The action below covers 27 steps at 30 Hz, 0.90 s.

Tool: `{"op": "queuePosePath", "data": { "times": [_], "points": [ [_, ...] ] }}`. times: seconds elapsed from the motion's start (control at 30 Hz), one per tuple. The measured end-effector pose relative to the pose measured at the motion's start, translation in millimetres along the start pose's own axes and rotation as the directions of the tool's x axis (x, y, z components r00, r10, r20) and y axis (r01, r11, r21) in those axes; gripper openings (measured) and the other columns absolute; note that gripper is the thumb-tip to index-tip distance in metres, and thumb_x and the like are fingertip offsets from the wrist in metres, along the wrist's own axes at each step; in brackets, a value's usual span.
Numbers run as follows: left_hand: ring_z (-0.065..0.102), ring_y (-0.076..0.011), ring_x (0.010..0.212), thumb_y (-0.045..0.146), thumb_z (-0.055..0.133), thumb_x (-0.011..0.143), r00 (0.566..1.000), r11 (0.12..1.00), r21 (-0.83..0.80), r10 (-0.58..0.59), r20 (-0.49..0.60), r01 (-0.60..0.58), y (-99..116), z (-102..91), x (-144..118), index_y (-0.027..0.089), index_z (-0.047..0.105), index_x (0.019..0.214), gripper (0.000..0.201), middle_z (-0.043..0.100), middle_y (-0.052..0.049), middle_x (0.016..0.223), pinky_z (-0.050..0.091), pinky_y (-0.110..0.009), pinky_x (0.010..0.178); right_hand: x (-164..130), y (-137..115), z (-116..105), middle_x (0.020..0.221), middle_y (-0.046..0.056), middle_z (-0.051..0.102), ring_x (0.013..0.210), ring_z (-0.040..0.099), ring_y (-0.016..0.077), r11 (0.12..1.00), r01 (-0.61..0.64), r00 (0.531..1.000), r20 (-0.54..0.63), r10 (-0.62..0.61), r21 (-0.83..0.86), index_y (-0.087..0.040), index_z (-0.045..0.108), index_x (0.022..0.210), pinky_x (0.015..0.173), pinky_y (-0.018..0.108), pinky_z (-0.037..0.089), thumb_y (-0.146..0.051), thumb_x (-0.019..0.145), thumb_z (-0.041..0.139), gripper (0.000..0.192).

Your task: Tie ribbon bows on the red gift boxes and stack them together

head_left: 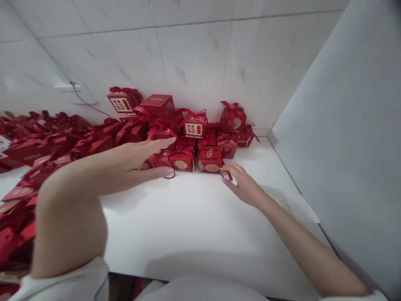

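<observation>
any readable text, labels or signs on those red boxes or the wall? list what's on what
"囍" (double-happiness sign), red on a white panel: red ribboned gift box at the back left.
"囍", same white panel: red ribboned gift box in the middle of the pile.
Gold characters on top of the front red gift box by the right hand: too blurred to read.
Gold round emblems on other boxes: unreadable.
White tiled wall: no text.

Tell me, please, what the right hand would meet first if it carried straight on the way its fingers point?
Probably the small red cardboard gift box with a gold emblem; the right hand already has fingertips at its lower corner.
</observation>
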State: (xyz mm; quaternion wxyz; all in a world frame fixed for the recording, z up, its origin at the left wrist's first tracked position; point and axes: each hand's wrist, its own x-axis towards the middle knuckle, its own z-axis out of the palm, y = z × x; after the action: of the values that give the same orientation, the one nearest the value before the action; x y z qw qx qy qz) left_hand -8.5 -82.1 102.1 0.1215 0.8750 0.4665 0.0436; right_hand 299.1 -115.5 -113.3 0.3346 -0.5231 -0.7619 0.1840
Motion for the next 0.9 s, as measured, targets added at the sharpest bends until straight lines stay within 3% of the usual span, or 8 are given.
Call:
{"op": "queuePosePath", "data": {
  "times": [0.1, 0.2, 0.3, 0.4, 0.5, 0.67, 0.83, 0.9],
  "points": [
    [0.045, -0.0261, 0.138, 0.063, 0.048, 0.090, 0.996, 0.995, -0.043, 0.091, 0.019, -0.090, 12, 12.8, 10, 0.031, 0.028, 0.153, 0.073, 0.043, 0.000, 0.153, 0.035, -0.039, 0.115, 34, 16, -6, 0.126, 0.009, 0.057, 0.122, 0.054, 0.0244, 0.999, -0.042, 0.998, -0.043, 0.042, -0.013, -0.024, 0.054, 0.123, 0.108, 0.044, 0.041, -0.037, 0.097, 0.048, 0.030],
    [0.046, -0.0268, 0.136, 0.064, 0.047, 0.090, 0.990, 0.990, -0.123, 0.085, 0.110, -0.071, 11, 44.7, 9, 0.030, 0.028, 0.153, 0.075, 0.042, -0.004, 0.154, 0.041, -0.036, 0.110, 63, 33, 0, 0.135, 0.012, 0.051, 0.130, 0.048, 0.0258, 0.996, -0.084, 0.993, -0.081, 0.082, -0.024, -0.019, 0.047, 0.134, 0.112, 0.042, 0.038, -0.042, 0.088, 0.062, 0.052],
    [0.052, -0.0273, 0.131, 0.065, 0.044, 0.091, 0.966, 0.989, -0.139, 0.087, 0.244, -0.054, 3, 77.4, 8, 0.030, 0.025, 0.154, 0.075, 0.048, -0.006, 0.149, 0.043, -0.038, 0.106, 80, 49, 9, 0.143, 0.018, 0.042, 0.138, 0.039, 0.0303, 0.977, -0.205, 0.979, -0.028, 0.204, -0.054, -0.013, 0.038, 0.143, 0.115, 0.043, 0.033, -0.045, 0.079, 0.072, 0.079],
    [0.055, -0.0266, 0.127, 0.066, 0.042, 0.091, 0.933, 0.979, -0.157, 0.176, 0.312, -0.132, 0, 95.6, 10, 0.032, 0.021, 0.155, 0.075, 0.052, -0.007, 0.146, 0.043, -0.037, 0.104, 87, 55, 13, 0.150, 0.019, 0.034, 0.141, 0.034, 0.0320, 0.967, -0.254, 0.964, 0.069, 0.255, -0.030, -0.014, 0.031, 0.149, 0.116, 0.044, 0.031, -0.055, 0.073, 0.075, 0.097],
    [0.058, -0.0267, 0.123, 0.066, 0.041, 0.092, 0.911, 0.970, -0.169, 0.225, 0.347, -0.175, 4, 102.1, 16, 0.035, 0.019, 0.155, 0.073, 0.052, -0.006, 0.145, 0.044, -0.037, 0.101, 85, 51, 7, 0.149, 0.018, 0.037, 0.138, 0.039, 0.0319, 0.965, -0.262, 0.960, 0.097, 0.263, -0.024, -0.018, 0.031, 0.148, 0.113, 0.046, 0.035, -0.059, 0.071, 0.076, 0.099],
    [0.057, -0.0328, 0.122, 0.061, 0.037, 0.094, 0.945, 0.990, -0.086, 0.136, 0.297, -0.116, 6, 109.4, 26, 0.025, 0.022, 0.155, 0.072, 0.053, -0.013, 0.142, 0.046, -0.044, 0.098, 68, 28, -21, 0.139, 0.016, 0.049, 0.132, 0.045, 0.0317, 0.960, -0.258, 0.942, 0.192, 0.275, -0.106, -0.020, 0.046, 0.136, 0.108, 0.045, 0.041, -0.060, 0.071, 0.075, 0.082],
    [0.059, -0.0339, 0.122, 0.061, 0.037, 0.095, 0.944, 0.992, -0.083, 0.120, 0.308, -0.099, -4, 112.1, 34, 0.029, 0.019, 0.155, 0.070, 0.054, -0.013, 0.142, 0.049, -0.045, 0.094, 57, 8, -36, 0.159, 0.013, 0.026, 0.144, 0.030, 0.0344, 0.938, -0.322, 0.908, 0.239, 0.343, -0.125, -0.025, 0.015, 0.156, 0.112, 0.052, 0.036, -0.065, 0.072, 0.071, 0.108],
    [0.056, -0.0344, 0.126, 0.062, 0.036, 0.095, 0.945, 0.994, -0.080, 0.099, 0.312, -0.077, -8, 112.5, 37, 0.030, 0.017, 0.155, 0.071, 0.048, -0.013, 0.147, 0.050, -0.046, 0.094, 58, 6, -31, 0.162, 0.012, 0.020, 0.147, 0.025, 0.0342, 0.947, -0.290, 0.917, 0.244, 0.317, -0.140, -0.026, 0.011, 0.157, 0.113, 0.052, 0.034, -0.063, 0.073, 0.071, 0.110]
  ]
}}
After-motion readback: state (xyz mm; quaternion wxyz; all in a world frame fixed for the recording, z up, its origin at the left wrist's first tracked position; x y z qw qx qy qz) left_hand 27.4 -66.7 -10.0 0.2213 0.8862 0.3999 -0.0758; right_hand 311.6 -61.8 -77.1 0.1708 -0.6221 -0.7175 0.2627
